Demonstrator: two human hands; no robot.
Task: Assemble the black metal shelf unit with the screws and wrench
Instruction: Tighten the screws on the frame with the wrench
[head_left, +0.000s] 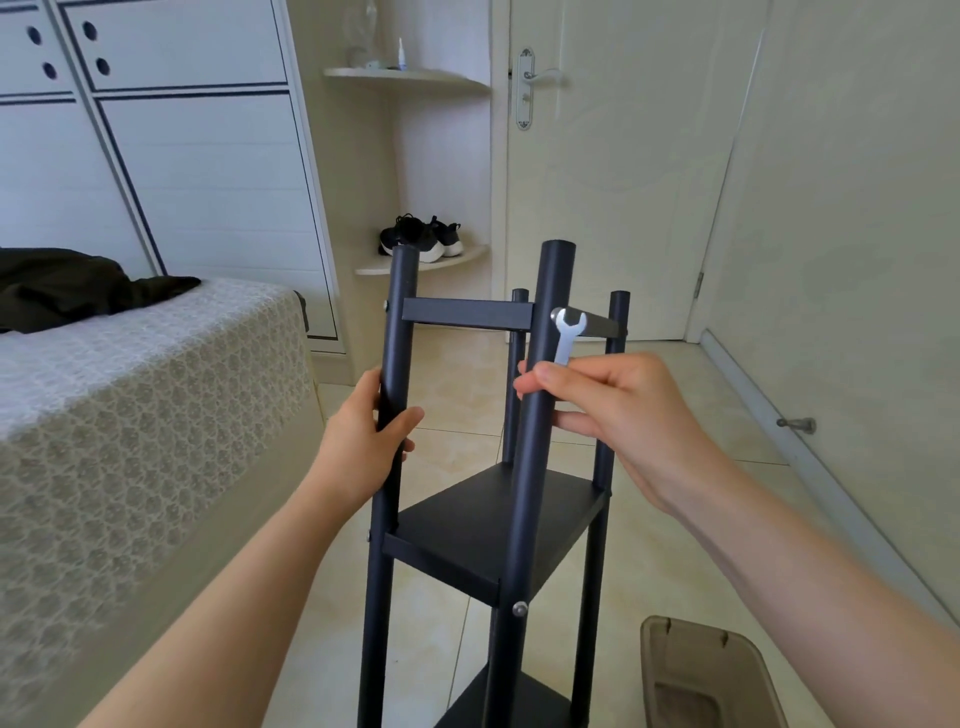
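Head view: shelf unit (493, 530) stands upright at centre. Left hand (369, 441) wraps its 9 o'clock post (397, 322); right hand (608, 415) pinches the wrench (567, 335), open end up, toward 1 o'clock. Best to seat its jaw squarely before turning, post braced.

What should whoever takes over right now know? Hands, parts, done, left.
Left hand grips the front-left post. Right hand pinches the wrench beside the front-right post, near the top shelf corner.
The shelf unit stands upright on the tiled floor, next to the bed.
Done: top shelf, middle shelf and bottom shelf sit between the posts; screws show at the middle shelf's front corners.
Left: probably tighten the top front-right joint; whether the other screws are tight cannot be told.
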